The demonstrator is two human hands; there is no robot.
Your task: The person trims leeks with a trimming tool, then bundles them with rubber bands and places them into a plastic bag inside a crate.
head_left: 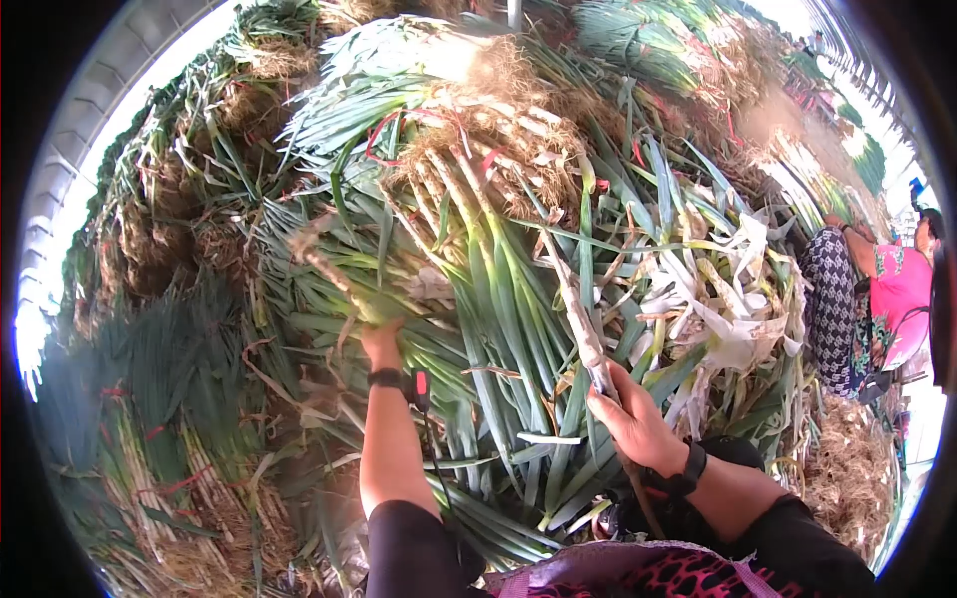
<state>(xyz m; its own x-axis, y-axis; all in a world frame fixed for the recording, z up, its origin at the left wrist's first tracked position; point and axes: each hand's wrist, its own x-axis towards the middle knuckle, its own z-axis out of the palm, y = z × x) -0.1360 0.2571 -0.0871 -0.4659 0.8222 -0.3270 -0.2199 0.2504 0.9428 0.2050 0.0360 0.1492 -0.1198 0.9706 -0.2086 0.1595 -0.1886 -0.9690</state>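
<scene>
Right hand grips a pale leek at lower centre — left hand clutches a second leek in the heap.

leeks: green, white | ties: red | wristbands: black

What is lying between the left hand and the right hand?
Head view: a dense bundle of long green leaves fills the stretch between the left hand and the right hand.

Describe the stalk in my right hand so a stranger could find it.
Start at the big heap of green onions filling the view. Low on its right side, the right hand holds one stalk. It alone is pale and bare, crossing the green leaves.
</scene>
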